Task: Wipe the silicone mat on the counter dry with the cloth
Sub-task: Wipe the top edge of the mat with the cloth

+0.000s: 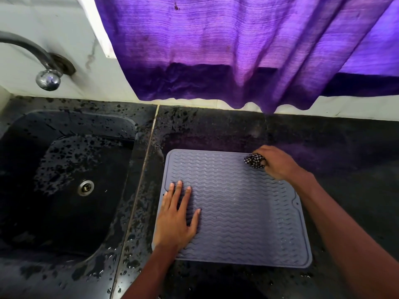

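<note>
So your right hand (pixel 278 162) grips the bunched cloth (pixel 254 161) at the mat (pixel 237 212)'s far corner while your left hand (pixel 177 219) presses flat, and droplets below your knuckles suggest most wiping remains.

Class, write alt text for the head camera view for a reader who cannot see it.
A right hand presses a bunched checked cloth onto the far right corner of a grey ridged silicone mat, while the left hand lies flat on its left side. A wet black sink sits left.
</note>
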A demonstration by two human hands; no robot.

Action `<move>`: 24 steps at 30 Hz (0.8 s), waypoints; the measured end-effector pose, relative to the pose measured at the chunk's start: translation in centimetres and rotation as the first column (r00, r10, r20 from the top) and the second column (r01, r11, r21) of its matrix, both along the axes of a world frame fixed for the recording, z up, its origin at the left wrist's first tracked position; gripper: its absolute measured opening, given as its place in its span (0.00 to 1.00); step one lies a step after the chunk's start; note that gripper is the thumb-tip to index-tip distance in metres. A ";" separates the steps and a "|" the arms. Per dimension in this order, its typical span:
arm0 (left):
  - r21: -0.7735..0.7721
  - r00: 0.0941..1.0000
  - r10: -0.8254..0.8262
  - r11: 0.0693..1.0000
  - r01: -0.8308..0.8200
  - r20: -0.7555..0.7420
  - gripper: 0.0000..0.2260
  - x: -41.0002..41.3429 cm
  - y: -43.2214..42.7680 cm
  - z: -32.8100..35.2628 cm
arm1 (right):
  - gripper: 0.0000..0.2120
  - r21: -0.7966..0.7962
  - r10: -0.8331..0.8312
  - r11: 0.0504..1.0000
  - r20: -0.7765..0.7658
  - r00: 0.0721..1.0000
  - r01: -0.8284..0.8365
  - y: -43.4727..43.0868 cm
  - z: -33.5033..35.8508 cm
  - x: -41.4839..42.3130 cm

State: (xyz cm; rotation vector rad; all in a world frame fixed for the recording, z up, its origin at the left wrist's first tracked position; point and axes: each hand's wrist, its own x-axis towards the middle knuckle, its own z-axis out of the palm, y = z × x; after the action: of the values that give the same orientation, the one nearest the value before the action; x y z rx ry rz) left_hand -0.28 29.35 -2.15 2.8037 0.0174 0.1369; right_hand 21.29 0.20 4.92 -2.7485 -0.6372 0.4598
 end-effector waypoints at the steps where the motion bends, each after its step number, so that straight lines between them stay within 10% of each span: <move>1: 0.001 1.000 0.000 1.000 0.000 0.002 0.31 0.0 0.0 0.0 | 0.21 0.004 0.011 1.000 -0.014 1.000 -0.011 0.5 0.1 0.2; 24: -0.049 1.000 -0.014 0.999 0.014 -0.004 0.30 0.0 0.1 -0.3 | 0.24 0.177 0.277 0.952 -0.144 0.950 -0.251 22.1 0.5 -0.3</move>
State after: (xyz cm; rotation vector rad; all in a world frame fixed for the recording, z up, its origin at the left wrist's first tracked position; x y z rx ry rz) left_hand -0.26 29.44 -2.45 2.7547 0.0017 0.1250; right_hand 20.96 22.34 5.39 -2.4538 -0.9607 0.6615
